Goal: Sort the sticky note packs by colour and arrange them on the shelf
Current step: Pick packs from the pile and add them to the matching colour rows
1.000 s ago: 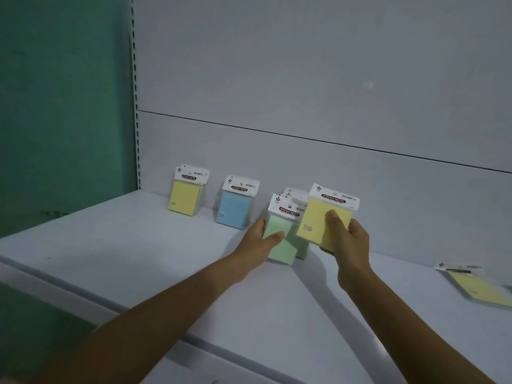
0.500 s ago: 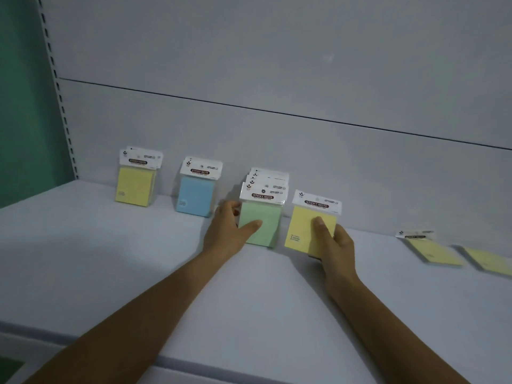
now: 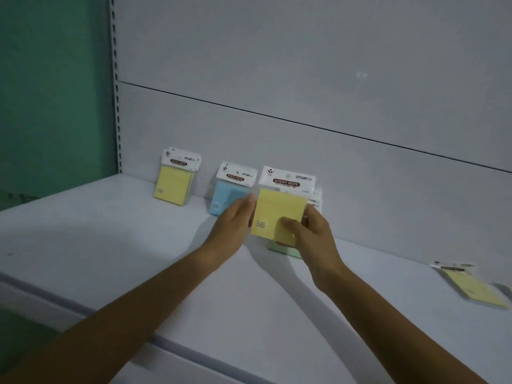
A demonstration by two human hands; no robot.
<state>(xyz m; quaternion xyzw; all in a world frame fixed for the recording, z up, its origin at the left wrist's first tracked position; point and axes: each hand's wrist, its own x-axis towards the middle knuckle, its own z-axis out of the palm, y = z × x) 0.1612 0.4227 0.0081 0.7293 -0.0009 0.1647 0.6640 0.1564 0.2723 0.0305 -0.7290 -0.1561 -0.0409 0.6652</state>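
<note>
My right hand [image 3: 311,234] grips a yellow sticky note pack [image 3: 278,210] by its lower right corner, thumb on the front, and holds it upright above the shelf [image 3: 124,245]. My left hand [image 3: 235,224] lies with straight fingers against that pack's left edge. Behind the held pack stand the green packs [image 3: 285,249], mostly hidden. A blue pack [image 3: 225,196] leans on the back wall to their left, partly behind my left hand. Further left stand yellow packs [image 3: 174,182], one behind the other.
Another yellow pack [image 3: 471,286] lies flat on the shelf at the far right. A perforated upright [image 3: 116,106] and a green wall [image 3: 55,92] bound the shelf on the left. The shelf's front edge [image 3: 194,349] runs across below my forearms.
My left hand has let go of the green pack and moved to the held yellow pack's edge. My right hand has carried the yellow pack left, in front of the green packs.
</note>
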